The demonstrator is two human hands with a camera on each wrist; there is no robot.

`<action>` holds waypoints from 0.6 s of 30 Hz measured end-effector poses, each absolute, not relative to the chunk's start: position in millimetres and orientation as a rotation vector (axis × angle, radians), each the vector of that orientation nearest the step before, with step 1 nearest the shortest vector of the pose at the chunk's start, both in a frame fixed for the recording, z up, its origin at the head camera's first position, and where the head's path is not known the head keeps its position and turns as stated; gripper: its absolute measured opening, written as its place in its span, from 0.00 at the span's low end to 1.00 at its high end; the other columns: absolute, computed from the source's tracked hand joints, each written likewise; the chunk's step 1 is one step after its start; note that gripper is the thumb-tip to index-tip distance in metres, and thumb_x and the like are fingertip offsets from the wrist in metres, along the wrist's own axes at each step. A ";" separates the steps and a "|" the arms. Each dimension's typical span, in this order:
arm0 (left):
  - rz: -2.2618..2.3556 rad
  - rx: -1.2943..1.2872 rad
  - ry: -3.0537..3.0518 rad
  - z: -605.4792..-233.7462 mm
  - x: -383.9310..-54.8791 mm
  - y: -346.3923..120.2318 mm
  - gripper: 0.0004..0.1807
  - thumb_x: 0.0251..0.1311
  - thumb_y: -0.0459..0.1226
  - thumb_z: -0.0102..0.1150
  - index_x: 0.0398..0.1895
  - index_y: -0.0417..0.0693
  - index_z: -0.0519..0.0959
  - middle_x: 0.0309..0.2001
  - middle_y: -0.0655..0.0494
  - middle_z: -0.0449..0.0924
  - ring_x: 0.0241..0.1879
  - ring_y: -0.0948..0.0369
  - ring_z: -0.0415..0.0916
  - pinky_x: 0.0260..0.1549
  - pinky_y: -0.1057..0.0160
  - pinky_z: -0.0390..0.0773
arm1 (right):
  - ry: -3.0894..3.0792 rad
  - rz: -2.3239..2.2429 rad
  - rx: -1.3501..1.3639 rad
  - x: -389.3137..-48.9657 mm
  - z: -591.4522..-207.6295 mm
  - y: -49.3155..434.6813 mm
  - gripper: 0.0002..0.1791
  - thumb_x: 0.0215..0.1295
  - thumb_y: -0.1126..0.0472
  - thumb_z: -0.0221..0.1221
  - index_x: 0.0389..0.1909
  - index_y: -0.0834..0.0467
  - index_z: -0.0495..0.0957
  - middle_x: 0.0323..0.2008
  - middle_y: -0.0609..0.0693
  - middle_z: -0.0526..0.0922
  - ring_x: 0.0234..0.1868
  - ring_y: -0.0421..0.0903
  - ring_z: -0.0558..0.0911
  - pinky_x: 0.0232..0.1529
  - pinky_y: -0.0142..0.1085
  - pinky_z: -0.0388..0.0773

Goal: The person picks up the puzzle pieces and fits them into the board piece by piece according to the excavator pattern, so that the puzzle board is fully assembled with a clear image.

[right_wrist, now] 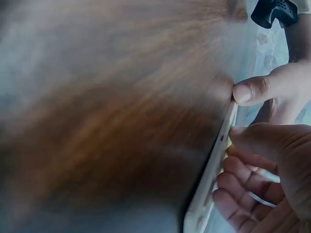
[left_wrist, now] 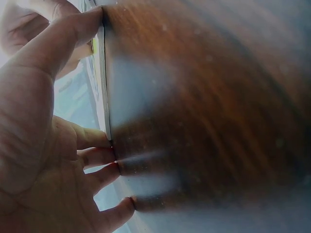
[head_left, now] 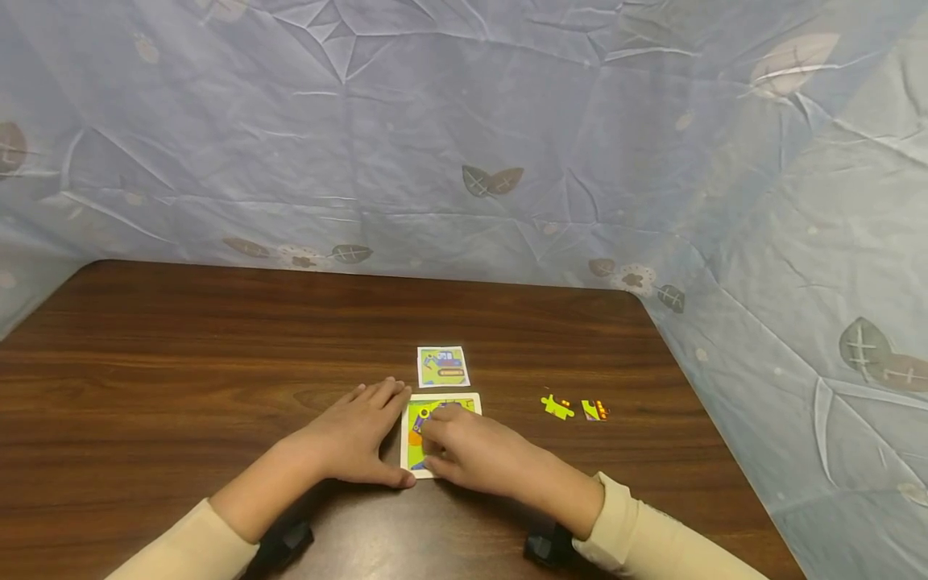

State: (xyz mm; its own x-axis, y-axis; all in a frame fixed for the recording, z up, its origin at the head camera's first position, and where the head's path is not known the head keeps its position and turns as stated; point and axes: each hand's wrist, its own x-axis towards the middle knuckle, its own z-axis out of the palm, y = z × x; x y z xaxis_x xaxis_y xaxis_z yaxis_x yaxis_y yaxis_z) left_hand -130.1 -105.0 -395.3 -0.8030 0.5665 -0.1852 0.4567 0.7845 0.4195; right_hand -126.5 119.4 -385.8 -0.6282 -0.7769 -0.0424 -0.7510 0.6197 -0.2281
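Observation:
A small jigsaw puzzle [head_left: 416, 455] in a white-rimmed tray [head_left: 404, 439] lies on the table in front of me, its picture green, orange and blue. My left hand [head_left: 362, 439] lies along the tray's left side with fingers spread, thumb at the near corner; the left wrist view shows the fingertips against the tray's edge and the tabletop. My right hand [head_left: 474, 451] bends over the puzzle's right part and covers much of it. In the right wrist view its thumb [right_wrist: 252, 138] and curled fingers meet the puzzle; I cannot tell whether they pinch a piece.
Just beyond the tray lies a square picture card [head_left: 444, 379] with a digger-like vehicle. Loose puzzle pieces lie to the right, a green one [head_left: 557, 408] and a green-and-orange one [head_left: 594, 411]. Patterned cloth [head_left: 406, 145] hangs behind the dark wooden table [head_left: 181, 346] and along its right side.

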 end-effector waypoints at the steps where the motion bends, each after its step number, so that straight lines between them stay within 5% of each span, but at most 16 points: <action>1: 0.518 0.788 2.674 -395.2 -130.0 -104.8 0.66 0.51 0.67 0.73 0.82 0.34 0.55 0.82 0.35 0.54 0.82 0.37 0.53 0.80 0.33 0.53 | 2.705 -0.280 -1.295 -126.2 -386.0 120.2 0.05 0.70 0.57 0.67 0.35 0.51 0.82 0.34 0.41 0.77 0.37 0.34 0.71 0.37 0.21 0.72; 18: 0.509 0.771 2.672 -396.2 -131.0 -103.2 0.67 0.50 0.67 0.73 0.82 0.35 0.55 0.83 0.34 0.52 0.82 0.37 0.52 0.81 0.34 0.52 | 2.832 -0.451 -1.092 -125.6 -380.7 179.1 0.06 0.73 0.56 0.65 0.44 0.53 0.86 0.40 0.44 0.83 0.39 0.35 0.76 0.39 0.28 0.81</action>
